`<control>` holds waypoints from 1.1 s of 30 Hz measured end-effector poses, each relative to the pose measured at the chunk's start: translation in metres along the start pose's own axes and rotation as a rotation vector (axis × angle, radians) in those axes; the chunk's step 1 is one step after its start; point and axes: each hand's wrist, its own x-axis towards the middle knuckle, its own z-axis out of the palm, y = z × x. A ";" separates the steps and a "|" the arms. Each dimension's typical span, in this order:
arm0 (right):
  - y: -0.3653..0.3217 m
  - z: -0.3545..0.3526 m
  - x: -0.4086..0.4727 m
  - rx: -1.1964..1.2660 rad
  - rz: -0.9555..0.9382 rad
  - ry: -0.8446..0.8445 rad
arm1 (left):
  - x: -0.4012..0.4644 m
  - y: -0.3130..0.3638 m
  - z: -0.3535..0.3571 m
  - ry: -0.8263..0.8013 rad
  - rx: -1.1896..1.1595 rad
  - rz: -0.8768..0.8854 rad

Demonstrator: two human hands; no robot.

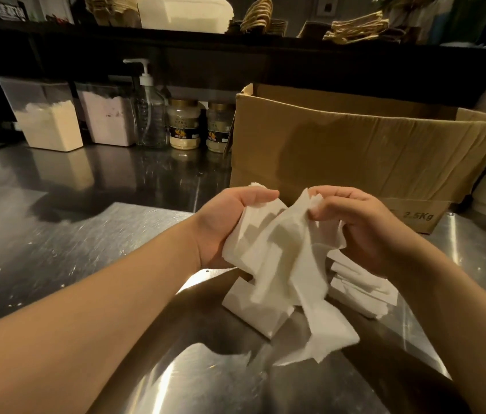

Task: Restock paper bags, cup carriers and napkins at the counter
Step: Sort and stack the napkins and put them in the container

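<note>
Napkin step under way: a person's left hand [230, 222] and right hand [355, 225] both grip a loose bundle of white napkins [280, 258], fingers curled into the paper, held just above the steel counter [71, 249]. More napkin stacks [361, 288] lie beneath and to the right, near the camera. An open cardboard box [355, 144] stands just beyond. Paper bags [355, 29] sit on the far shelf. The next move likely calls for squaring the rumpled sheets before placing them.
</note>
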 end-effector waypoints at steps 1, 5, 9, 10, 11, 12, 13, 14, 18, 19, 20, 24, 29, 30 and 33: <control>0.001 0.002 0.001 -0.039 -0.009 0.016 | 0.001 -0.001 0.001 -0.008 0.021 -0.004; 0.003 0.007 0.004 -0.130 -0.030 0.083 | 0.001 -0.001 0.005 -0.029 0.078 0.005; 0.005 0.011 0.006 -0.174 0.001 0.195 | -0.003 -0.001 0.006 -0.157 0.036 -0.030; 0.005 0.012 0.006 -0.200 0.012 0.228 | -0.003 -0.002 0.006 -0.183 0.021 -0.033; 0.005 0.014 0.006 -0.216 0.020 0.257 | -0.004 -0.003 0.006 -0.189 0.014 -0.033; 0.006 0.015 0.007 -0.221 0.023 0.290 | -0.004 -0.004 0.007 -0.169 0.026 -0.029; 0.006 0.016 0.008 -0.223 0.027 0.328 | -0.006 -0.004 0.008 -0.127 0.063 -0.028; 0.008 0.017 0.009 -0.233 0.036 0.375 | -0.007 -0.005 0.008 -0.075 0.113 -0.028; 0.010 0.018 0.012 -0.241 0.101 0.494 | -0.011 -0.002 0.011 0.015 0.088 -0.082; 0.009 0.017 0.012 -0.222 0.101 0.496 | -0.011 0.000 0.012 -0.010 0.024 -0.097; 0.009 0.016 0.012 -0.218 0.097 0.495 | -0.012 0.001 0.013 -0.052 -0.046 -0.097; 0.011 0.013 0.012 -0.300 0.121 0.474 | -0.010 0.003 0.009 -0.067 -0.165 -0.046; 0.017 0.016 0.009 -0.489 -0.075 0.405 | -0.002 0.002 0.002 -0.050 -0.124 -0.002; 0.018 0.017 0.008 -0.501 -0.099 0.366 | -0.001 0.001 0.001 -0.053 -0.086 -0.003; 0.021 0.022 0.010 -0.546 -0.129 0.298 | -0.002 0.001 0.002 -0.053 0.019 -0.008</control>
